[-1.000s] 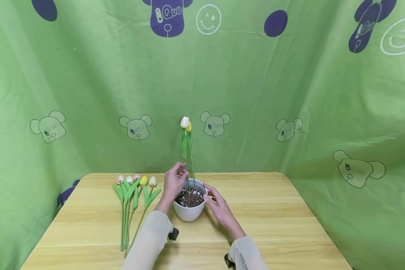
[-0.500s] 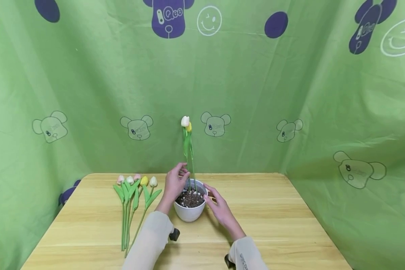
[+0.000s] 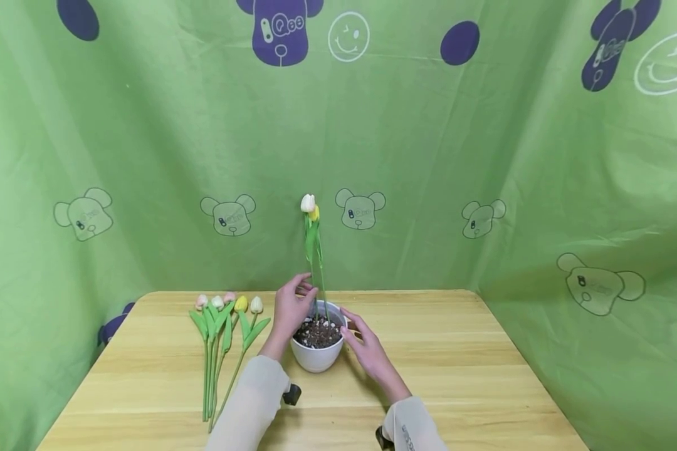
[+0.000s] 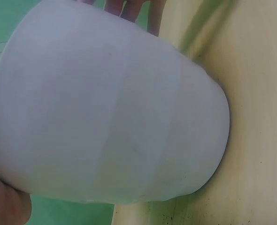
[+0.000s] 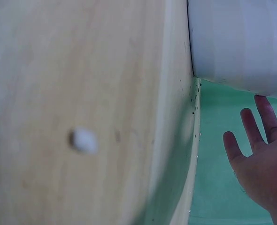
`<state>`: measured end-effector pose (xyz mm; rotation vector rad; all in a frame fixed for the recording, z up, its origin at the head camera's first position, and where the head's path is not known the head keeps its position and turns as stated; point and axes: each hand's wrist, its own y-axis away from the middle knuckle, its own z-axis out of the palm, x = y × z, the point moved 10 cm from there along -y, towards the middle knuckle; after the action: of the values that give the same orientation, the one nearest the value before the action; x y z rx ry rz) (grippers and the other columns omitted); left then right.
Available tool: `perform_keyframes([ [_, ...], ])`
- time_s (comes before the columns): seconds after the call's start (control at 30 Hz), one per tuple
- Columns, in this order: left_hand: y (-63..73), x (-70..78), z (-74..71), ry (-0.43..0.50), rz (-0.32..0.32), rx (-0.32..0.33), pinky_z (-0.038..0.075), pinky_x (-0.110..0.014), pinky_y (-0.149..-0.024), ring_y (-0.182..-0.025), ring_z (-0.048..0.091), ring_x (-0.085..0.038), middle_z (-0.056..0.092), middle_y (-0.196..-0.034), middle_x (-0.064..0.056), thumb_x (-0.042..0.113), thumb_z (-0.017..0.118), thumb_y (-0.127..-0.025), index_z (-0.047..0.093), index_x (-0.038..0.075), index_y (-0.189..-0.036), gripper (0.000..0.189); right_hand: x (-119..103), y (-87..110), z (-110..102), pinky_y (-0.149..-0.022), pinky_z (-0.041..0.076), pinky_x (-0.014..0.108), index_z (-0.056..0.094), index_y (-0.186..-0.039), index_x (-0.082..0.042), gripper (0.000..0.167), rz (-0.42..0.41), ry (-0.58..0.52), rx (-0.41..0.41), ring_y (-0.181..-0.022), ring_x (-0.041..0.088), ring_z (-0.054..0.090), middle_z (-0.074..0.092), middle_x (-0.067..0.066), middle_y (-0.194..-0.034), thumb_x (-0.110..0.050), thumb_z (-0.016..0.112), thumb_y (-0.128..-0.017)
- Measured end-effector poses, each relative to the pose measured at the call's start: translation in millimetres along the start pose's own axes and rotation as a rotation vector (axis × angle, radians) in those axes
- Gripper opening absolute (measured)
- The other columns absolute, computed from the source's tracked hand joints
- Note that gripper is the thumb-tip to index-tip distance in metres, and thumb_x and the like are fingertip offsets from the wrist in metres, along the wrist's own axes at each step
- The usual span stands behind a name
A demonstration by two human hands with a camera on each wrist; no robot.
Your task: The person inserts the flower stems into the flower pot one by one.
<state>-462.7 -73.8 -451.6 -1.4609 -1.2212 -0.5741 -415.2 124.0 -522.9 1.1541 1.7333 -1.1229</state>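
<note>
A white pot (image 3: 316, 360) filled with dark, white-flecked soil (image 3: 318, 335) stands upright on the table. Two tulips rise from the soil, one white (image 3: 308, 203) and one yellow (image 3: 314, 213), their heads overlapping in the head view. Reaching over the pot's left side, my left hand (image 3: 292, 308) pinches the white tulip's stem between thumb and fingers. At the right rim, my right hand (image 3: 368, 351) rests against the pot with fingers extended. In the right wrist view, one straight finger (image 5: 267, 117) meets the pot wall (image 5: 237, 42). The left fingertips are out of the left wrist view.
Several tulips (image 3: 211, 351) with pink, white and yellow heads lie on the wooden table (image 3: 446, 376), left of my left arm. A small white pebble-like bit (image 5: 85, 140) shows in the right wrist view. A green printed curtain (image 3: 406, 144) hangs around the back and sides.
The white tulip has turned and shifted slightly in my left fingers, its leaf now facing differently. My right hand and the pot have stayed in place.
</note>
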Motion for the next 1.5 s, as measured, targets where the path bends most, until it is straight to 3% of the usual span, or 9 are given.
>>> perform_keyframes([
  [0.53,6.0,-7.4,-10.8,0.024,-0.071,0.082,0.065,-0.037,-0.087,-0.097,0.073,-0.030,0.075,-0.105,-0.014,0.010,0.079,-0.090,0.066,0.000,-0.130,0.043,6.1,0.7,2.4,-0.119,0.038,0.063,0.050,-0.153,-0.024,0.048,0.013,0.022,-0.009,-0.130,0.034,0.057,0.062,0.014,-0.141,-0.031,0.058,-0.106],
  [1.13,4.2,-8.8,-7.0,-0.036,-0.055,0.065,0.065,-0.037,-0.084,-0.091,0.072,-0.028,0.077,-0.101,-0.014,0.006,0.075,-0.092,0.070,0.000,-0.125,0.034,2.6,2.8,1.1,-0.120,0.037,0.063,0.051,-0.152,-0.024,0.048,0.012,0.005,-0.001,-0.131,0.035,0.057,0.064,0.014,-0.138,-0.028,0.059,-0.106],
  [1.3,4.4,-7.4,-8.1,-0.015,-0.069,0.071,0.065,-0.038,-0.086,-0.093,0.072,-0.028,0.077,-0.102,-0.014,0.007,0.076,-0.092,0.067,0.000,-0.130,0.039,1.9,1.2,0.7,-0.119,0.038,0.063,0.049,-0.153,-0.023,0.048,0.006,0.016,-0.004,-0.130,0.034,0.057,0.063,0.014,-0.140,-0.029,0.058,-0.106],
  [1.5,7.5,-11.0,-13.8,0.041,-0.110,0.130,0.065,-0.036,-0.085,-0.099,0.073,-0.029,0.075,-0.109,-0.016,0.010,0.079,-0.089,0.062,0.005,-0.138,0.052,-0.1,1.1,0.2,-0.120,0.036,0.064,0.049,-0.153,-0.023,0.048,0.007,0.004,-0.003,-0.131,0.036,0.057,0.063,0.015,-0.140,-0.029,0.058,-0.106],
])
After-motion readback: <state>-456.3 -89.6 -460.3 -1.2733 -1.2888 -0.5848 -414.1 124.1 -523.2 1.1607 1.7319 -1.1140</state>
